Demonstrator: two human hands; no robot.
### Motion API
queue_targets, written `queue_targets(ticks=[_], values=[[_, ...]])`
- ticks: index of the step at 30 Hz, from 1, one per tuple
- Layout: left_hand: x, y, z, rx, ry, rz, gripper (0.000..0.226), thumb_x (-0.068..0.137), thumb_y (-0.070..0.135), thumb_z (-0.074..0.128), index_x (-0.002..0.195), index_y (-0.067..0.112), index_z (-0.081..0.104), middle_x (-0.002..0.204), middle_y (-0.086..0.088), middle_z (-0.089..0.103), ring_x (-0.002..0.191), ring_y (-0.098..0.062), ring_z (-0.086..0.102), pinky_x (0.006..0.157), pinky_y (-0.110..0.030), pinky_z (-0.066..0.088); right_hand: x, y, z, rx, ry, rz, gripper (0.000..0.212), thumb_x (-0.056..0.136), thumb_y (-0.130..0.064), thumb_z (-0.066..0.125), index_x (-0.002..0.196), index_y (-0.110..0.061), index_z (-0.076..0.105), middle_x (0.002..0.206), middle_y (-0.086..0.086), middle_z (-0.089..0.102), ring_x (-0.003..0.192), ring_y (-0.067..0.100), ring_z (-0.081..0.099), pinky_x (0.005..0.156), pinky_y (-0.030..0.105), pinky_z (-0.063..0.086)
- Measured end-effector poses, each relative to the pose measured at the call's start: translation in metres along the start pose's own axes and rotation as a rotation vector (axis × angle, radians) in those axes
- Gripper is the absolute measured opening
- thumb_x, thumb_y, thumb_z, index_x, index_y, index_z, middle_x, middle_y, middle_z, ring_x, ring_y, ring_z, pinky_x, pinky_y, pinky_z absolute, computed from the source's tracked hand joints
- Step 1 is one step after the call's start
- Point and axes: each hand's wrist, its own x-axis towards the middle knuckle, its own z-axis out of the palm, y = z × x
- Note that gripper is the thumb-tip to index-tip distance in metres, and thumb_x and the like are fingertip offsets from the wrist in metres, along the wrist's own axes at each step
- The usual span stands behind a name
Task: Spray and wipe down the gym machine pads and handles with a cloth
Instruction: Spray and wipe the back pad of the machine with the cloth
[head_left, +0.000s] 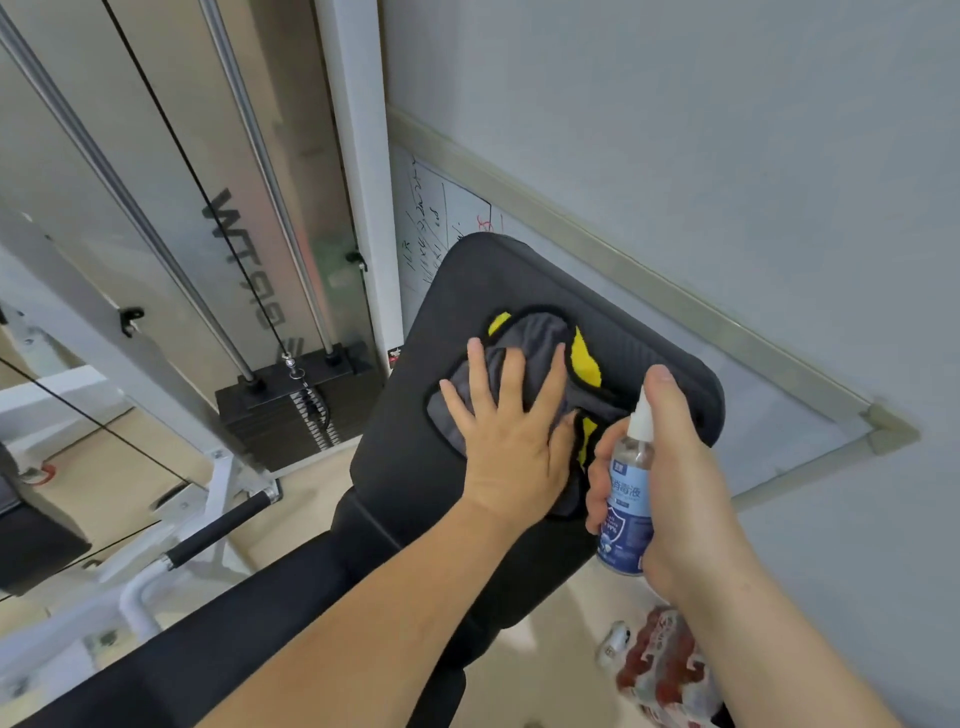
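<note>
A grey cloth with yellow patches and black trim (535, 332) lies on the black back pad (519, 275) of the gym machine. My left hand (506, 431) presses flat on the cloth with fingers spread. My right hand (670, 467) grips a clear spray bottle with a blue label (626, 504), held upright just right of the cloth, with the index finger over its white nozzle. A black foam handle (218, 530) on a white bar sticks out at the lower left.
The black seat pad (291, 597) runs toward the lower left. A weight stack (296, 410) with guide rods and a cable stands at the left behind a white frame post (358, 156). A whiteboard (436, 228) leans on the wall. Wrapped bottles (660, 660) lie on the floor.
</note>
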Motion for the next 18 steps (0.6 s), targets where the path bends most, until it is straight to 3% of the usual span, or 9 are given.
queue_targets(ticks=[4, 6, 9, 11, 16, 18], values=[[-0.004, -0.023, -0.007, 0.028, -0.041, 0.279, 0.063, 0.098, 0.033, 0.042, 0.159, 0.032, 0.025, 0.149, -0.010, 0.039, 0.155, -0.047, 0.011, 0.116, -0.076, 0.015, -0.009, 0.000, -0.002, 0.003, 0.006, -0.021, 0.075, 0.092, -0.080, 0.054, 0.058, -0.013, 0.063, 0.057, 0.014, 0.056, 0.044, 0.024, 0.050, 0.054, 0.033, 0.047], [0.035, -0.038, -0.019, -0.004, 0.012, 0.154, 0.066, 0.096, 0.028, 0.035, 0.160, 0.027, 0.022, 0.150, -0.011, 0.040, 0.154, -0.044, 0.017, 0.116, -0.073, 0.020, -0.012, -0.004, -0.003, 0.010, 0.002, -0.025, 0.073, 0.094, -0.078, 0.054, 0.056, -0.015, 0.060, 0.056, 0.012, 0.053, 0.043, 0.023, 0.047, 0.052, 0.033, 0.044], [0.091, -0.038, -0.033, -0.142, 0.119, -0.253, 0.067, 0.097, 0.029, 0.021, 0.164, 0.022, 0.017, 0.160, -0.010, 0.036, 0.157, -0.035, 0.013, 0.121, -0.067, 0.019, -0.014, -0.007, -0.004, 0.005, -0.002, -0.020, 0.072, 0.095, -0.076, 0.053, 0.060, -0.014, 0.058, 0.058, 0.013, 0.052, 0.045, 0.024, 0.046, 0.054, 0.035, 0.043], [0.095, -0.021, -0.031, -0.137, 0.146, -0.315, 0.063, 0.101, 0.032, 0.019, 0.163, 0.024, 0.020, 0.159, -0.008, 0.038, 0.158, -0.034, 0.012, 0.121, -0.068, 0.016, -0.015, -0.008, -0.005, 0.004, -0.001, -0.010, 0.071, 0.095, -0.076, 0.053, 0.060, -0.014, 0.059, 0.058, 0.014, 0.053, 0.045, 0.025, 0.047, 0.056, 0.036, 0.043], [-0.021, 0.006, -0.002, 0.016, -0.076, 0.262, 0.039, 0.102, 0.034, 0.040, 0.139, 0.025, 0.047, 0.146, -0.009, 0.047, 0.157, -0.045, 0.003, 0.117, -0.077, 0.012, -0.018, 0.004, -0.014, 0.008, 0.028, 0.010, 0.074, 0.095, -0.076, 0.054, 0.057, -0.013, 0.062, 0.058, 0.015, 0.056, 0.045, 0.026, 0.050, 0.055, 0.036, 0.046], [-0.064, -0.007, 0.007, 0.082, -0.188, 0.439, 0.042, 0.102, 0.037, 0.043, 0.142, 0.029, 0.052, 0.151, -0.001, 0.048, 0.158, -0.042, 0.002, 0.117, -0.076, 0.014, -0.020, 0.009, -0.017, 0.005, 0.032, 0.023, 0.075, 0.094, -0.078, 0.052, 0.057, -0.013, 0.063, 0.059, 0.016, 0.056, 0.046, 0.026, 0.050, 0.055, 0.035, 0.047]])
